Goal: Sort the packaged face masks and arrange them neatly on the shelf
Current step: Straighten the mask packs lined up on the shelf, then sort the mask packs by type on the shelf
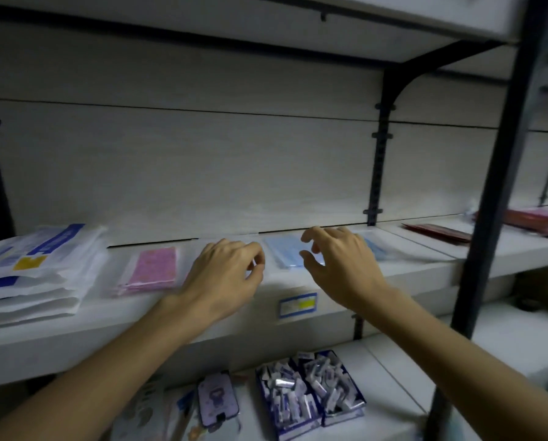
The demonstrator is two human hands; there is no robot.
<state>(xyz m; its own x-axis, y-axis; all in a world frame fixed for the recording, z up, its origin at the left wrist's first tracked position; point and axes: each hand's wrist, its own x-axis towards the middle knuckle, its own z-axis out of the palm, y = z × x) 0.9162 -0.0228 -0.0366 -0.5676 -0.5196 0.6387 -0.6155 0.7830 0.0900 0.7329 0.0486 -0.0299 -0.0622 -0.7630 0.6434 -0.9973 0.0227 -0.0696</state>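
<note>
Flat glossy blue mask packet (287, 254)

White shelf (75, 323), stacked white packs (34, 275), pink mask pack (153, 270), blue mask pack (287, 254), red packs (438, 232)

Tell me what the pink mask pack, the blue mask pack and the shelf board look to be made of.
Pink patterned mask pack: seemingly a clear glossy plastic sleeve, since its see-through edge extends past the masks. Light blue mask pack: similar clear film, blurred. White shelf board: matte and smooth, maybe painted metal or laminate; cannot tell which.
</note>
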